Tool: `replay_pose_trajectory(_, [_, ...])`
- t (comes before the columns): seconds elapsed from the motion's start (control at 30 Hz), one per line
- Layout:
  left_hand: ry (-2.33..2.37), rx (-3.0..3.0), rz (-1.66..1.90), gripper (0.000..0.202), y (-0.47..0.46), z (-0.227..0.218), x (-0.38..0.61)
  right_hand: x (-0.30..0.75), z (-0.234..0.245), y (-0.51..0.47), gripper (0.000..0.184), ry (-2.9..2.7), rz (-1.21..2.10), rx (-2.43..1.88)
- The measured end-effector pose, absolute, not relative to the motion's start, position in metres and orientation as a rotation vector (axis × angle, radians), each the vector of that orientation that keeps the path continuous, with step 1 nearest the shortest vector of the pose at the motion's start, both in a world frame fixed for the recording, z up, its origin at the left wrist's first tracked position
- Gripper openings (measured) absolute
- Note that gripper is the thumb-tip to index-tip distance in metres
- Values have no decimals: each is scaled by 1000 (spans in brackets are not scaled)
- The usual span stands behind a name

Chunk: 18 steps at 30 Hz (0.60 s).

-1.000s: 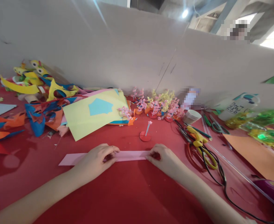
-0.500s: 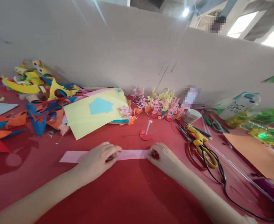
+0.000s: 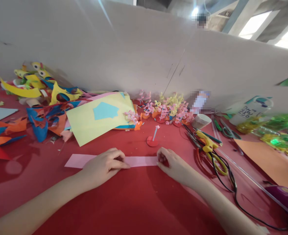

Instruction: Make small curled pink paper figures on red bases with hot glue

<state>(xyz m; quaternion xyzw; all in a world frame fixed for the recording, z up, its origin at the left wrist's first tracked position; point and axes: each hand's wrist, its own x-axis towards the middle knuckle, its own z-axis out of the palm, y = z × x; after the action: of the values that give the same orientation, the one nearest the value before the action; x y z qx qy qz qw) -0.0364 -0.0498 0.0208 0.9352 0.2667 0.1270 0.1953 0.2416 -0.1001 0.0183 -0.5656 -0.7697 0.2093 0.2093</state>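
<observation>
A long pink paper strip (image 3: 141, 161) lies flat across the red table in front of me. My left hand (image 3: 106, 166) rests over its left half with curled fingers, thumb and fingertips pressed on the paper. At the strip's right end, my right hand (image 3: 172, 163) pinches the edge between thumb and bent fingers. Just beyond the strip stands a small red paper disc (image 3: 152, 141) with a thin pale stick (image 3: 155, 133) rising from it, topped by a small pink piece.
Yellow paper sheets (image 3: 85, 130) and coloured cut-outs (image 3: 40, 122) lie to the left. Small pink and yellow paper pieces (image 3: 163, 109) cluster by the grey wall. On the right are yellow-handled pliers (image 3: 209, 143), scissors (image 3: 228, 130), a black cable (image 3: 235, 195) and orange paper (image 3: 271, 160).
My left hand's fingers have shifted slightly right and lower along the strip. The strip and my right hand have moved a little to the right.
</observation>
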Motion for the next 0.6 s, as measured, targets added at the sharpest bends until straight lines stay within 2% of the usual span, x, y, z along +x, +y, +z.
replay_pose_trajectory(0.13, [759, 2621, 340, 34, -50, 21, -36, 247, 18, -98, 19, -2150, 593, -1425])
replay_pose_trajectory(0.23, [758, 2623, 353, 35, -51, 21, -36, 245, 21, -100, 17, -2096, 452, -1308])
replay_pose_trajectory(0.4, [761, 2643, 375, 34, -52, 21, -35, 227, 22, -110, 30, -2391, 106, -1209])
replay_pose_trajectory(0.6, [786, 2663, 361, 35, -54, 22, -35, 215, 15, -112, 37, -2551, 58, -1176])
